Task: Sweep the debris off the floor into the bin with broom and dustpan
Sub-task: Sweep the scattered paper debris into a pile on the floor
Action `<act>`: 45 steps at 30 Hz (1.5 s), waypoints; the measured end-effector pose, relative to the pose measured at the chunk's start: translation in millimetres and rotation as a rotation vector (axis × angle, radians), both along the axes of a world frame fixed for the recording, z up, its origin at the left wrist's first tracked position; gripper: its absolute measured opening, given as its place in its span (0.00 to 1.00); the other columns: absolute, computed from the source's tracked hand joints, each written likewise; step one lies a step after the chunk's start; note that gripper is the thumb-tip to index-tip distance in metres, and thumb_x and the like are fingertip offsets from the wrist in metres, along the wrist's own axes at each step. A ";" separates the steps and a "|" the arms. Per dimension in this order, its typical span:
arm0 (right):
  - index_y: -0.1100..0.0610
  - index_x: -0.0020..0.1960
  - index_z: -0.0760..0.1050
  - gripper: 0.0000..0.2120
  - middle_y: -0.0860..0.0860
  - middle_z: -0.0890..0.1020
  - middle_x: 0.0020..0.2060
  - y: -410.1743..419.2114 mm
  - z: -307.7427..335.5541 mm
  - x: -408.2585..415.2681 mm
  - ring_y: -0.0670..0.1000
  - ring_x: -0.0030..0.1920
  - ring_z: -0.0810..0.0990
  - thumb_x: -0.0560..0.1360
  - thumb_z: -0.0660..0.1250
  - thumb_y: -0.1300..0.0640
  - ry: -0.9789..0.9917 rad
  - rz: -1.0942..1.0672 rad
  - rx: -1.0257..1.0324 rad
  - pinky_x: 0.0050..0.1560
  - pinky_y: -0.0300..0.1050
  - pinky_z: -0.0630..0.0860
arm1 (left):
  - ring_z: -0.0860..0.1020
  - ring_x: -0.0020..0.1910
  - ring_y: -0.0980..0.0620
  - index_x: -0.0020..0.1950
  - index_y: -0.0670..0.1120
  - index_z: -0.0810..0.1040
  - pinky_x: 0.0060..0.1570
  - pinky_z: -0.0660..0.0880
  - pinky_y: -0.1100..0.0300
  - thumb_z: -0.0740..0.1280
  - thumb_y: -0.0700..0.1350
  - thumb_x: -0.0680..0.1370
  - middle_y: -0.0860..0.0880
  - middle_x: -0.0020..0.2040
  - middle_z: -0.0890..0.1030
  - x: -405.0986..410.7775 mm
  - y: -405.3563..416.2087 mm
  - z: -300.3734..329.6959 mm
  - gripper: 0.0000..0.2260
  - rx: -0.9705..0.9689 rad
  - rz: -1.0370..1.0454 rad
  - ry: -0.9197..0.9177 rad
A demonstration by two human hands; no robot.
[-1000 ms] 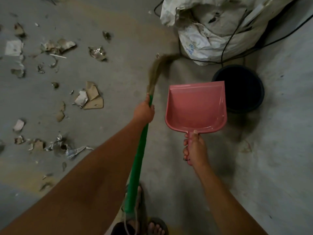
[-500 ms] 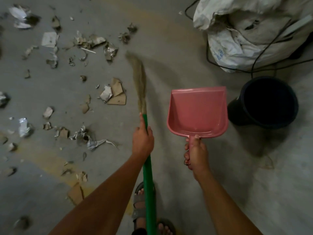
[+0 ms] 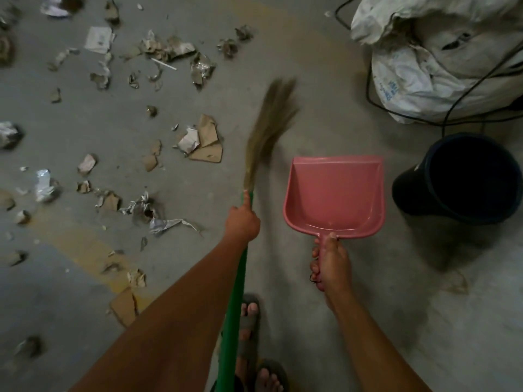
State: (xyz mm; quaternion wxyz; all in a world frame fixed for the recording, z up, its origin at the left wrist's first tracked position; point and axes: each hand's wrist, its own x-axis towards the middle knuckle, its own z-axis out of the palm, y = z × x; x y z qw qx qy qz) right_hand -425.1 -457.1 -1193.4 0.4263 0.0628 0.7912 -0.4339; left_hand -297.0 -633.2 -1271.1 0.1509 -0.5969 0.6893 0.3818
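My left hand [image 3: 243, 220] grips the green handle of a broom [image 3: 236, 306]; its straw head [image 3: 271, 123] is blurred and points up and to the right over the grey floor. My right hand [image 3: 329, 263] holds the handle of an empty pink dustpan [image 3: 335, 193], held above the floor. A dark round bin [image 3: 464, 179] stands just right of the dustpan. Debris of torn cardboard and paper [image 3: 202, 141] lies scattered across the floor on the left, with more scraps [image 3: 169, 49] farther away.
A large white sack [image 3: 441, 52] with black cables [image 3: 467, 91] draped over it sits at the top right, behind the bin. My sandalled feet [image 3: 252, 335] are at the bottom centre. A yellowish stripe [image 3: 82, 247] crosses the floor at left.
The broom head swung from the right to the left and now back towards the right. The view shifted, so the bin and sack sit farther right. Both hands kept their grips.
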 end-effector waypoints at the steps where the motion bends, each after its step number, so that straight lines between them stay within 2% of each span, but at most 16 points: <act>1: 0.57 0.52 0.79 0.23 0.52 0.76 0.35 3.4 -0.7 5.0 0.47 0.23 0.68 0.87 0.55 0.41 -0.002 0.006 -0.001 0.20 0.37 0.63 | 0.77 0.61 0.33 0.87 0.53 0.44 0.65 0.74 0.45 0.58 0.46 0.86 0.32 0.66 0.75 16.8 1.1 0.3 0.33 -0.017 0.038 -0.013; 4: 0.59 0.52 0.79 0.24 0.53 0.76 0.35 12.3 -1.0 18.0 0.47 0.23 0.68 0.88 0.54 0.41 0.007 0.021 -0.001 0.21 0.37 0.64 | 0.78 0.56 0.35 0.87 0.55 0.43 0.60 0.77 0.43 0.57 0.48 0.87 0.37 0.64 0.71 65.5 7.2 9.2 0.32 -0.083 0.138 -0.020; 7: 0.58 0.53 0.79 0.24 0.52 0.77 0.36 17.4 -1.2 29.0 0.47 0.23 0.68 0.88 0.54 0.41 0.011 0.056 0.004 0.20 0.37 0.64 | 0.77 0.46 0.44 0.86 0.56 0.42 0.50 0.77 0.49 0.56 0.50 0.87 0.41 0.59 0.69 99.7 21.3 23.6 0.32 -0.183 0.123 0.002; 9: 0.59 0.54 0.79 0.25 0.52 0.76 0.35 18.3 -1.3 35.8 0.47 0.22 0.68 0.88 0.54 0.40 0.017 0.075 0.013 0.20 0.37 0.63 | 0.76 0.44 0.45 0.86 0.57 0.42 0.47 0.76 0.50 0.56 0.51 0.87 0.43 0.56 0.68 111.8 34.8 30.3 0.31 -0.207 0.088 0.048; 14: 0.58 0.52 0.79 0.25 0.52 0.75 0.33 21.2 3.2 54.3 0.47 0.21 0.67 0.88 0.53 0.40 0.052 0.143 0.008 0.21 0.34 0.62 | 0.75 0.44 0.41 0.87 0.57 0.45 0.47 0.77 0.48 0.58 0.50 0.87 0.43 0.55 0.69 126.7 75.9 21.7 0.31 -0.208 -0.108 0.114; 18: 0.59 0.54 0.78 0.25 0.51 0.75 0.34 27.3 7.4 67.5 0.46 0.21 0.67 0.88 0.52 0.41 0.049 0.191 -0.018 0.21 0.36 0.63 | 0.78 0.50 0.36 0.87 0.56 0.45 0.52 0.78 0.44 0.56 0.50 0.87 0.39 0.60 0.71 146.3 83.5 9.1 0.31 -0.067 -0.203 -0.010; 20: 0.58 0.53 0.79 0.25 0.51 0.76 0.34 29.0 8.2 71.8 0.47 0.22 0.68 0.88 0.52 0.41 0.059 0.224 -0.005 0.21 0.37 0.64 | 0.79 0.53 0.34 0.87 0.55 0.45 0.56 0.79 0.42 0.56 0.50 0.87 0.38 0.63 0.71 162.5 75.8 9.0 0.30 -0.055 -0.128 -0.067; 24: 0.58 0.50 0.79 0.25 0.52 0.77 0.33 20.6 10.9 81.5 0.48 0.21 0.69 0.88 0.52 0.42 0.090 0.291 0.015 0.23 0.39 0.66 | 0.79 0.53 0.34 0.87 0.54 0.46 0.55 0.78 0.41 0.56 0.50 0.87 0.38 0.63 0.71 197.4 49.7 26.8 0.30 -0.133 0.044 -0.084; 31: 0.57 0.50 0.79 0.25 0.53 0.77 0.34 -30.6 27.3 106.8 0.49 0.22 0.70 0.88 0.52 0.41 0.074 0.367 0.025 0.23 0.38 0.65 | 0.76 0.59 0.37 0.87 0.55 0.45 0.59 0.73 0.48 0.56 0.51 0.88 0.35 0.67 0.73 246.3 9.9 74.8 0.31 -0.199 0.107 0.120; 34: 0.58 0.51 0.78 0.25 0.54 0.75 0.33 -67.7 43.8 115.7 0.48 0.21 0.69 0.88 0.52 0.42 0.089 0.434 0.035 0.21 0.35 0.64 | 0.77 0.60 0.37 0.87 0.56 0.46 0.59 0.74 0.48 0.59 0.54 0.87 0.36 0.67 0.76 251.9 -5.1 88.2 0.32 -0.229 0.177 0.184; 37: 0.58 0.52 0.79 0.24 0.53 0.77 0.34 -105.6 61.3 124.5 0.49 0.23 0.70 0.88 0.52 0.42 0.117 0.491 0.025 0.20 0.38 0.66 | 0.78 0.62 0.38 0.87 0.54 0.48 0.61 0.75 0.46 0.61 0.57 0.86 0.38 0.69 0.77 254.4 -16.5 102.7 0.33 -0.248 0.260 0.210; 41: 0.59 0.50 0.79 0.25 0.52 0.77 0.34 -148.3 81.7 137.5 0.50 0.23 0.70 0.87 0.54 0.41 0.138 0.544 0.022 0.20 0.39 0.66 | 0.78 0.62 0.37 0.87 0.51 0.49 0.59 0.76 0.46 0.63 0.53 0.85 0.38 0.68 0.78 260.2 -26.2 123.7 0.34 -0.257 0.380 0.239; 45: 0.59 0.50 0.79 0.24 0.52 0.77 0.34 -180.3 100.6 147.6 0.50 0.24 0.70 0.87 0.55 0.41 0.129 0.619 0.004 0.21 0.40 0.67 | 0.79 0.58 0.39 0.87 0.54 0.46 0.54 0.77 0.47 0.63 0.53 0.85 0.40 0.63 0.80 277.0 -35.5 136.0 0.35 -0.259 0.484 0.235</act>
